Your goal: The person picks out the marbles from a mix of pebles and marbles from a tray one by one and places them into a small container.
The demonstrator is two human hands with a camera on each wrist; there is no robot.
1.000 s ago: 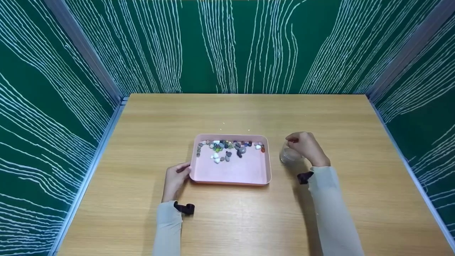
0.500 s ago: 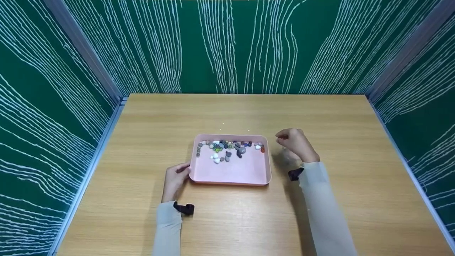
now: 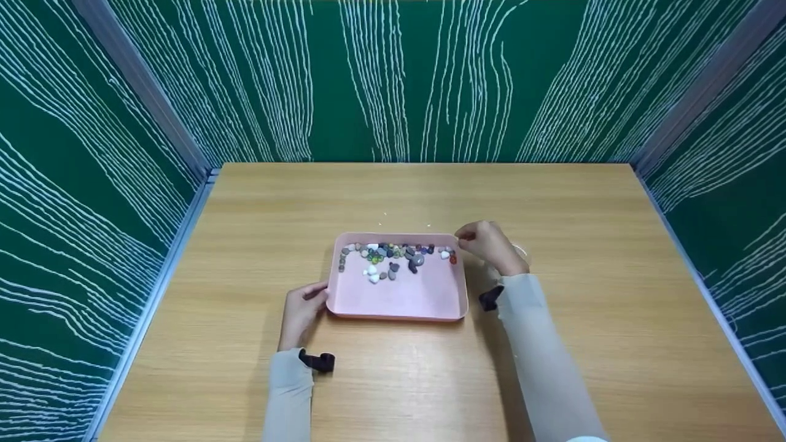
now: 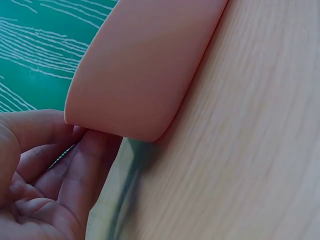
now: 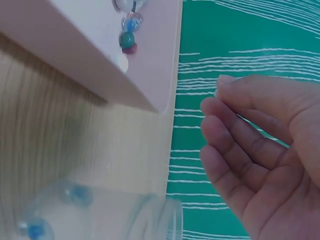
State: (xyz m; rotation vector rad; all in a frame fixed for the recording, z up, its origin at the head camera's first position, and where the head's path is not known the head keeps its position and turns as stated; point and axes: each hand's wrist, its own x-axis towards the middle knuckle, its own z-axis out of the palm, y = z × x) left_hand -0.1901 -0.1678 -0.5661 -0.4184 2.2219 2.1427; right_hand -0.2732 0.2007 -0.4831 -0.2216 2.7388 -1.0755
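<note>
A pink tray (image 3: 405, 301) lies on the table, with several pebbles (image 3: 417, 260) and glass marbles (image 3: 376, 259) mostly along its far wall. At its near left corner my left hand (image 3: 302, 312) holds the rim between thumb and fingers, and the left wrist view shows the thumb (image 4: 40, 127) at the tray's edge. My right hand (image 3: 494, 247) is by the far right corner. Its thumb and index finger pinch a small pale piece (image 5: 217, 93), mostly hidden. A clear jar (image 5: 107, 215) with blue-centred marbles inside stands partly behind that hand.
Small pale crumbs (image 3: 429, 226) lie on the wooden table (image 3: 393, 380) beyond the tray. Green walls (image 3: 424, 80) with white wavy lines stand at the back and both sides. A red stone (image 3: 453, 259) sits near the tray's right wall.
My right hand has moved left from above the jar to the tray's far right corner, its fingertips kept together. The left hand and the tray have stayed put.
</note>
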